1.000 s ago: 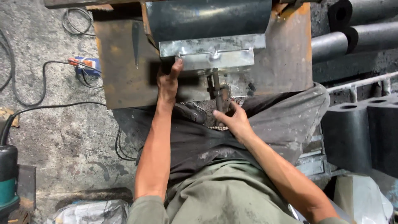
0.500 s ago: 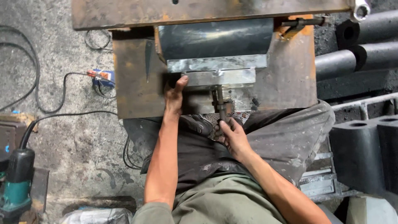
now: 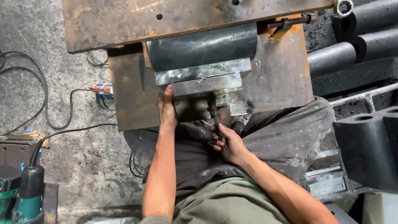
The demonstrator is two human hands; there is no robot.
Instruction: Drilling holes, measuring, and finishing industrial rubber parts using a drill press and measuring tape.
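Note:
My left hand (image 3: 168, 108) lies flat against the left end of a grey metal bar (image 3: 205, 86) that is clamped under a dark curved steel sheet (image 3: 202, 47). My right hand (image 3: 227, 143) is closed around a small dark screw handle (image 3: 214, 114) that hangs below the bar's middle. Both sit on a rusty steel work plate (image 3: 277, 70) just above my lap. The tips of my right fingers are hidden behind the handle.
A thick rusty slab (image 3: 124, 20) overhangs the top of the plate. Black rubber blocks and tubes (image 3: 365, 141) are stacked to the right. Cables (image 3: 62, 108) run over the concrete floor on the left, near a green power tool (image 3: 25, 195) at the lower left.
The view has shifted down, so the plate and clamp sit lower in frame. My right hand has moved up from my lap and closed on the screw handle. My left hand stays at the bar.

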